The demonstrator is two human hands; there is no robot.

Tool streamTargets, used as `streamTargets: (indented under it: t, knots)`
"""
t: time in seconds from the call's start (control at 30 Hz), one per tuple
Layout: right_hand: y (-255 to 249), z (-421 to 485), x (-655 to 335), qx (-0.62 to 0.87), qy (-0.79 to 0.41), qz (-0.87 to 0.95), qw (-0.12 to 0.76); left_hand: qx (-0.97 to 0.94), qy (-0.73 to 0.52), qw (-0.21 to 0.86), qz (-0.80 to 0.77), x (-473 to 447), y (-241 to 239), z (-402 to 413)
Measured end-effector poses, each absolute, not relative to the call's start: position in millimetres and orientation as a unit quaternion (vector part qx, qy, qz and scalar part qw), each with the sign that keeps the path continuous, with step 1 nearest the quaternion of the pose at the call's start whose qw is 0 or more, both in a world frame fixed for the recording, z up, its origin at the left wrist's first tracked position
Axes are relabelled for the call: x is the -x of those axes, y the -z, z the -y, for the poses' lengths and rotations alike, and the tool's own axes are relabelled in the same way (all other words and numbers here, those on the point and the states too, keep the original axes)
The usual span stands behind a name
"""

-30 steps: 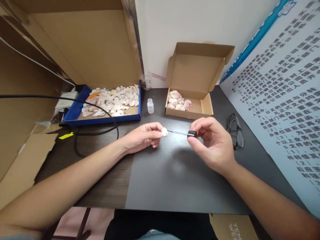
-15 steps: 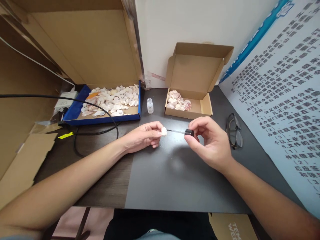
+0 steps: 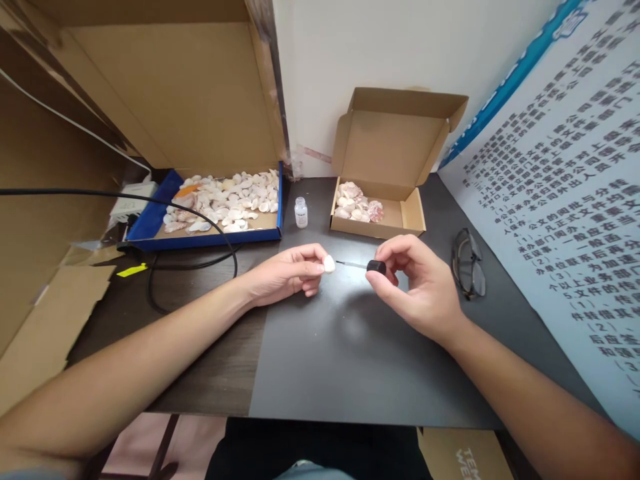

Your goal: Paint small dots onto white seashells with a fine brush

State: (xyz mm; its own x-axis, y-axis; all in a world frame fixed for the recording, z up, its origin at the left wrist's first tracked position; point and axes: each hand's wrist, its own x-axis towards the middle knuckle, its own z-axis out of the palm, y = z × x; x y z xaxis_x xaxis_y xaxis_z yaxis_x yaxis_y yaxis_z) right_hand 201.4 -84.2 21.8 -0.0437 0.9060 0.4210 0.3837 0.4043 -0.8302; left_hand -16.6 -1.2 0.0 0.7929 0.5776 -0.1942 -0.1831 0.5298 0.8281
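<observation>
My left hand (image 3: 287,272) rests on the dark table and pinches a small white shell (image 3: 329,264) between thumb and fingertips. My right hand (image 3: 417,283) pinches the black cap (image 3: 376,267) of a thin brush; its stem points left, with the tip just short of the shell. A small clear bottle (image 3: 301,213) stands uncapped behind the hands. Left of the bottle, a blue-edged tray (image 3: 150,230) holds several pale shells. A small open cardboard box (image 3: 413,212) to its right holds several pinkish shells.
A black cable (image 3: 165,263) loops over the table's left part, near a yellow tag (image 3: 132,271). Folded glasses (image 3: 467,263) lie at the right by a printed poster (image 3: 565,200). A large cardboard box (image 3: 170,87) stands behind the tray; flat cardboard (image 3: 45,327) lies at far left.
My right hand has drifted a little to the left with the brush, and the brush tip has drawn back slightly from the shell. My left hand has stayed put.
</observation>
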Motion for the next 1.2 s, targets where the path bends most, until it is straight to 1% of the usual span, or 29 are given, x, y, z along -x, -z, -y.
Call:
streamTargets:
  t: [0.1, 0.23, 0.37, 0.47, 0.63, 0.77, 0.9, 1.03, 1.2]
  knots:
    - [-22.0, 84.3, -202.0, 0.454, -0.285, 0.674, 0.507, -0.43, -0.225, 0.844, -0.229, 16.6, -0.2, 1.0]
    - [-22.0, 84.2, -202.2, 0.491, -0.25, 0.679, 0.486, -0.429, -0.226, 0.844, -0.23, 16.5, -0.6, 1.0]
    - [-22.5, 84.2, -202.0, 0.459, -0.289, 0.672, 0.504, -0.429, -0.227, 0.844, -0.229, 16.2, -0.5, 1.2]
    - [-22.7, 83.7, -201.9, 0.495, -0.252, 0.675, 0.485, -0.431, -0.227, 0.843, -0.231, 16.0, -0.3, 1.5]
    - [-22.2, 83.9, -201.9, 0.467, -0.281, 0.671, 0.503, -0.434, -0.227, 0.84, -0.233, 15.8, -0.6, 1.8]
    - [-21.7, 84.3, -201.7, 0.492, -0.247, 0.68, 0.484, -0.437, -0.223, 0.84, -0.232, 15.8, -0.4, 1.5]
    - [-22.1, 84.4, -201.3, 0.472, -0.275, 0.676, 0.495, -0.443, -0.22, 0.838, -0.231, 16.4, 0.5, 0.9]
    - [-22.2, 85.3, -200.5, 0.487, -0.259, 0.686, 0.474, -0.447, -0.215, 0.838, -0.229, 17.3, 1.5, 0.2]
    - [-23.4, 87.3, -199.4, 0.464, -0.306, 0.669, 0.494, -0.443, -0.219, 0.838, -0.231, 17.3, 1.2, 0.5]
